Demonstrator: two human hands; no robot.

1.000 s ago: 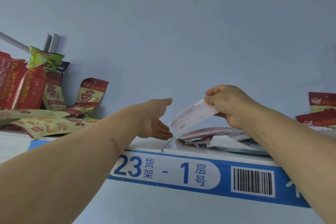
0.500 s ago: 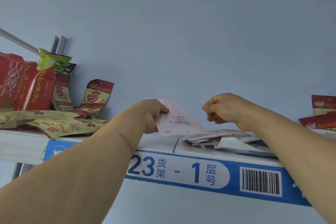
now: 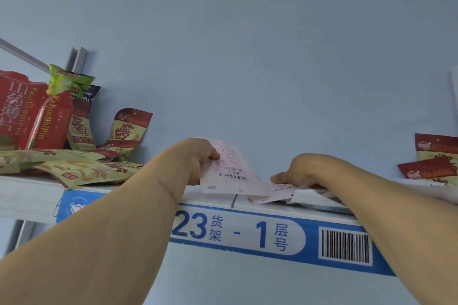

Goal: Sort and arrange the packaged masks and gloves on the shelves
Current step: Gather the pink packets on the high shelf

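Our left hand (image 3: pixel 195 158): pinches a pink mask packet (image 3: pixel 226 171), tilted above the shelf (image 3: pixel 29 193).
Our right hand (image 3: pixel 301 171): fingers laid flat on the packet pile (image 3: pixel 280 190).

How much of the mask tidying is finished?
Nothing on the shelf looks neatly arranged yet. The left hand holds one pale pink flat mask packet up, and the right hand rests on the loose pile of pink and white packets at the white shelf edge, still unsorted.
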